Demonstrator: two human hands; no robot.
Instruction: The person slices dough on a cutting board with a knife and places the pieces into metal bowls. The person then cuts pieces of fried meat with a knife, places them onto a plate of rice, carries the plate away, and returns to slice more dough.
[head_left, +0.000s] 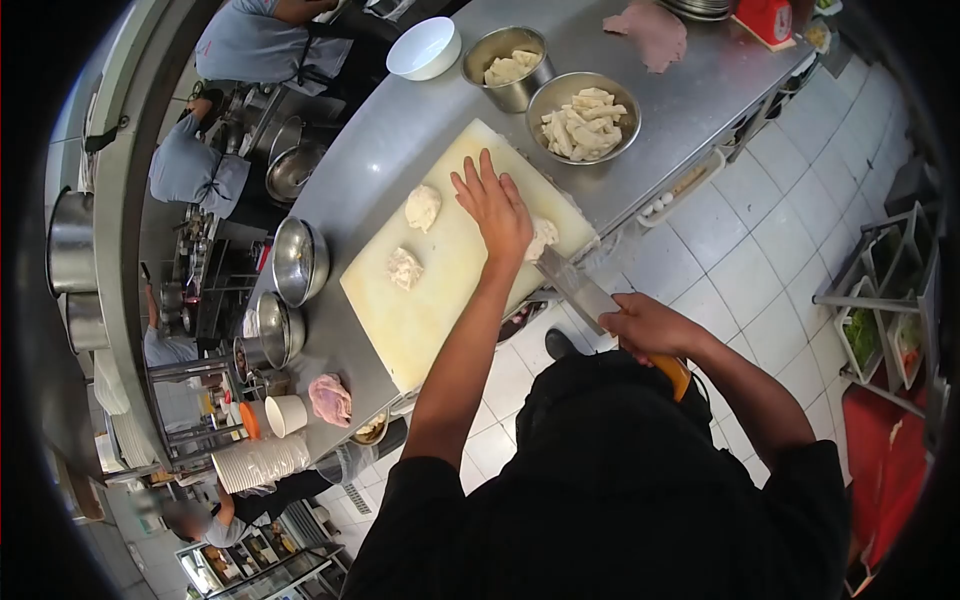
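Observation:
My right hand [650, 328] is closed on the orange handle of a wide-bladed knife [577, 287], whose tip reaches the near edge of a pale cutting board [400, 325]. Beside that tip lies a lump of whitish food [541, 238], partly hidden by my left wrist. My left hand [494, 208] is over the board, fingers spread, holding nothing. Two more pale lumps rest on the board to its left: a rounded one [423, 208] and a rougher one [405, 268].
Past the board stand a metal bowl of pale strips [632, 118], a deeper metal pot [545, 88] and a white bowl [424, 48]. Metal bowls [318, 262] and stacked containers [255, 466] line the left. Other people in grey shirts [240, 45] work beyond the counter.

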